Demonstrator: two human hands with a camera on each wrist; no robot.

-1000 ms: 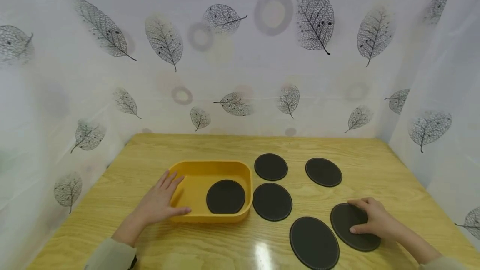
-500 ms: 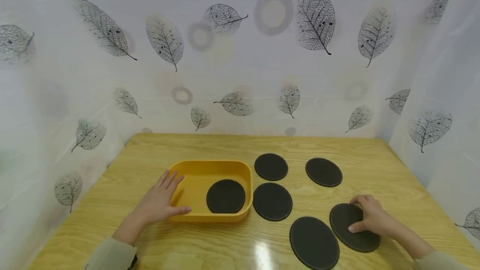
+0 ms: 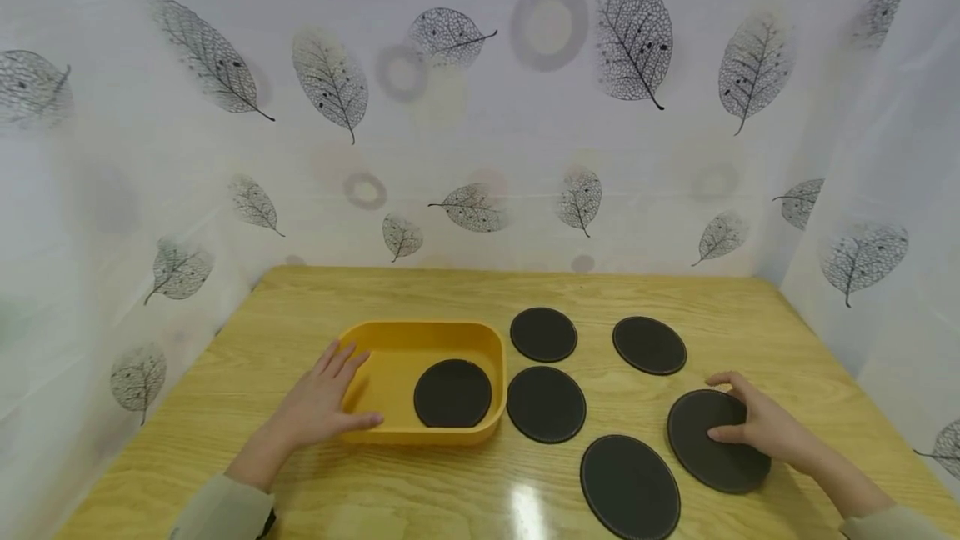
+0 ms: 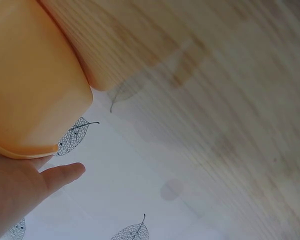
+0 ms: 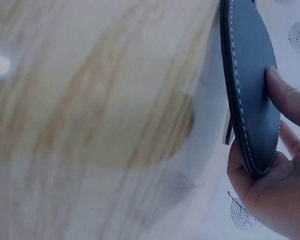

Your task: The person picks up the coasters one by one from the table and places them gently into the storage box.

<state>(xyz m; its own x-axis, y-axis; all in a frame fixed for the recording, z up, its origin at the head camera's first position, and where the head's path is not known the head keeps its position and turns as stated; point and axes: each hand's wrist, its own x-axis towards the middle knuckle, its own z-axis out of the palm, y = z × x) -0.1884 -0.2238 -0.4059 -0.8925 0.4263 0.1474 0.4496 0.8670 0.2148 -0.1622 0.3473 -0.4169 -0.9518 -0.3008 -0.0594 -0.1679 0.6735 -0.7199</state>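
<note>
My right hand (image 3: 776,427) holds a round black coaster (image 3: 693,440) at the right of the table. In the right wrist view, the thumb presses the top face of this stitched-edge coaster (image 5: 252,85) while other fingers support it from below. My left hand (image 3: 311,402) rests with spread fingers on the left end of a yellow plastic tray (image 3: 420,437), thumb over its front rim. The left wrist view catches that hand (image 4: 20,185) at the tray's edge (image 4: 35,90). Inside the tray, at its right end, lies another black coaster (image 3: 452,394).
Two coasters lie just right of the tray, a far one (image 3: 543,334) and a nearer one (image 3: 546,404). Another coaster (image 3: 649,345) is at the back right, and one more (image 3: 630,486) lies near the front. A leaf-print curtain (image 3: 480,107) surrounds the wooden table (image 3: 390,490).
My right hand has taken hold of the coaster and raised it slightly off the table, its near edge now higher in view. The left hand and tray have stayed put.
</note>
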